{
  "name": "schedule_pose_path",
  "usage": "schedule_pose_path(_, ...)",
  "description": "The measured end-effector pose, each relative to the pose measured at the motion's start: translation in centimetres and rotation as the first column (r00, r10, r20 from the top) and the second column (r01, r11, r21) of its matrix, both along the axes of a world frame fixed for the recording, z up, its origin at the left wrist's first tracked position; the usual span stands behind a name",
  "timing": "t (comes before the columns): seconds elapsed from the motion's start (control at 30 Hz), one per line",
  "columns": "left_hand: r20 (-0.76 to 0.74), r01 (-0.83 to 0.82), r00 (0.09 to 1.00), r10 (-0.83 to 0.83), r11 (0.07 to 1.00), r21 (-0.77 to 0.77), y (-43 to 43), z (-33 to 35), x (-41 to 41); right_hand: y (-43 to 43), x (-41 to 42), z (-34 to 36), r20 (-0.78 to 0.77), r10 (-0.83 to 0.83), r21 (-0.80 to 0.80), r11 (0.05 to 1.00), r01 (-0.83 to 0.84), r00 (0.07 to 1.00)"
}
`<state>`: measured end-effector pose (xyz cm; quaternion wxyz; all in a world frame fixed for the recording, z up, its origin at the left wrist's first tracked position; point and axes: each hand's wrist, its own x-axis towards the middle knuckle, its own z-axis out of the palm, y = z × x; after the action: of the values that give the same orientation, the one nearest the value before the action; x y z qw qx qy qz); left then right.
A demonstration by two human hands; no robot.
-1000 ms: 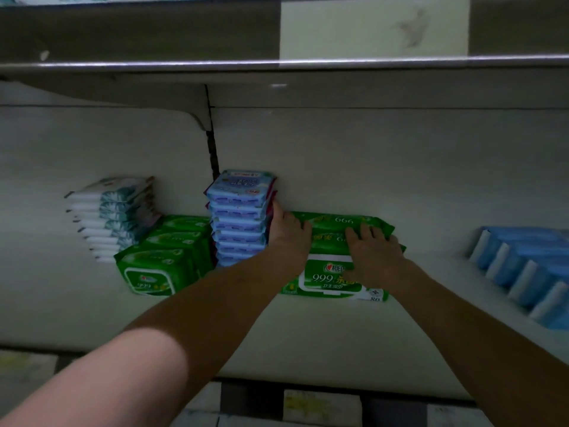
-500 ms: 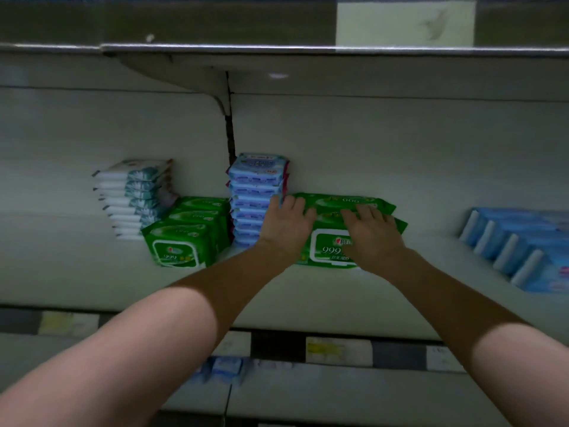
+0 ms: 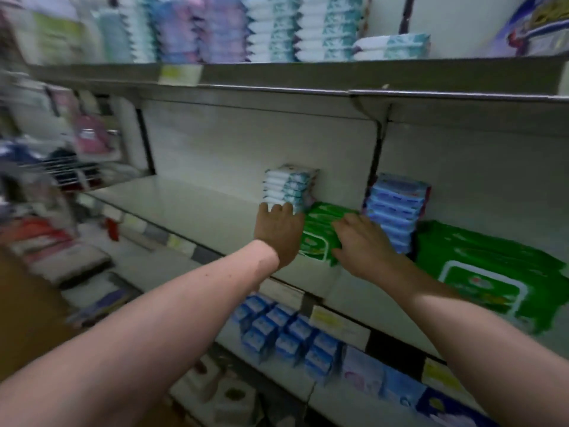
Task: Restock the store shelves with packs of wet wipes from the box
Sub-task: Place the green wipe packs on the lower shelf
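Head view: a person's two bare arms reach into a store shelf (image 3: 191, 208) where wet wipes are stacked against the back wall. The left hand (image 3: 278, 232) is open, back to the camera, its straight fingertips (image 3: 288, 207) pressing on the foot of a white-and-teal stack of wipes (image 3: 288, 188), flat packs piled squarely with their sealed ends facing out. The right hand (image 3: 361, 245) is also open, fingers spread and laid flat on a stack of green packs (image 3: 318, 229) with a white-edged label on the front, which sits directly between the two hands and touches the white-and-teal stack. Just beyond the right hand's knuckles stands a taller pile of blue packs (image 3: 397, 211), close against the green stack. Farther out to that hand's right lie larger green packs (image 3: 486, 266), overlapping and reaching the shelf's front edge. To the left of the left hand the shelf board runs bare towards blurred goods. Above both hands, the upper shelf (image 3: 277, 77) carries rows of white, teal and purple packs (image 3: 277, 29). Below the wrists, small blue packets (image 3: 286, 331) stand in rows on the lower shelf (image 3: 354, 396), behind a strip of price labels (image 3: 335, 323). The left side is smeared by motion.
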<state>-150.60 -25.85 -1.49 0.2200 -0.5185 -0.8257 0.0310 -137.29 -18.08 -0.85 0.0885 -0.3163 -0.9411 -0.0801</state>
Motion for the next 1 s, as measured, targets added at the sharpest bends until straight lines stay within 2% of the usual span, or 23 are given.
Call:
schedule_pose_path(0.13, 0.024, -0.209, 0.977, 0.21, 0.977, -0.048, -6.0, 0.5, -2.6, -4.0, -5.0, 0.1, -0.017, 0.215, -0.045, 0.975, -0.216, 0.976)
schedule_pose_path(0.27, 0.05, -0.377, 0.924, 0.379, 0.925, -0.048, -11.4, -0.2, -3.7, -8.9, -8.3, -0.4, -0.011, 0.352, -0.086, 0.932, -0.352, 0.936)
schedule_pose_path(0.5, 0.131, -0.579, 0.802, 0.583, 0.812, -0.071, -23.4, -2.9, -3.8, -19.4, -12.4, -2.8, 0.031, 0.632, -0.069, 0.774, -0.63, 0.774)
schedule_pose_path(0.67, 0.171, -0.778, 0.594, 0.786, 0.615, -0.128, -34.6, -4.9, -3.3, -30.2, -14.8, -5.4, 0.052, 0.795, -0.129, 0.606, -0.785, 0.605)
schedule_pose_path(0.87, 0.166, -0.919, 0.296, 0.941, 0.328, -0.218, -48.6, -8.0, -1.6, -43.8, -15.7, -8.6, 0.087, 0.931, -0.196, 0.364, -0.91, 0.354)
schedule_pose_path(1.0, 0.19, -0.927, 0.184, 0.964, 0.235, -0.292, -56.8, -10.3, -0.1, -52.3, -15.4, -11.3, 0.108, 0.974, -0.266, 0.224, -0.938, 0.201)
